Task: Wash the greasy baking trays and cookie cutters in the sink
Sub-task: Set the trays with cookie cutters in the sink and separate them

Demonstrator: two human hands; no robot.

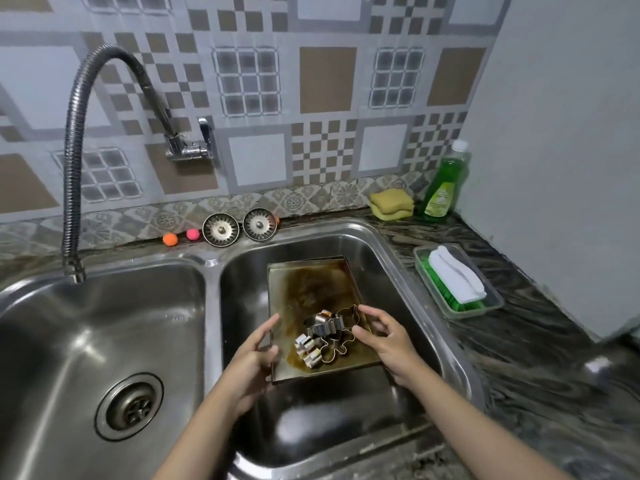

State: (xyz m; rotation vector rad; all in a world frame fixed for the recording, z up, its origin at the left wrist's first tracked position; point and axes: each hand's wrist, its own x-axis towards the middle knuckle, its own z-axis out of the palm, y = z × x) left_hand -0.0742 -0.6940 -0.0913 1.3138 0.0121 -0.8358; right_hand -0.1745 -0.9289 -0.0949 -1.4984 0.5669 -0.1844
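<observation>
A greasy metal baking tray point(308, 282) with brown stains lies tilted in the right sink basin point(391, 268). Several metal cookie cutters point(325, 336) are piled at its near end. My left hand point(254, 355) hovers at the tray's left edge with fingers relaxed and spread, holding nothing. My right hand point(384, 336) is at the tray's right side, fingers loosely curved over the cutters; whether its fingertips touch them I cannot tell.
The left basin point(104, 341) has a drain point(130, 407) and the flexible tap hose point(74, 161) over it. Two strainer plugs point(239, 227) and small balls point(180, 236) line the back ledge. Sponges point(392, 204), green dish soap point(445, 183) and a brush in a tray point(457, 282) sit on the right counter.
</observation>
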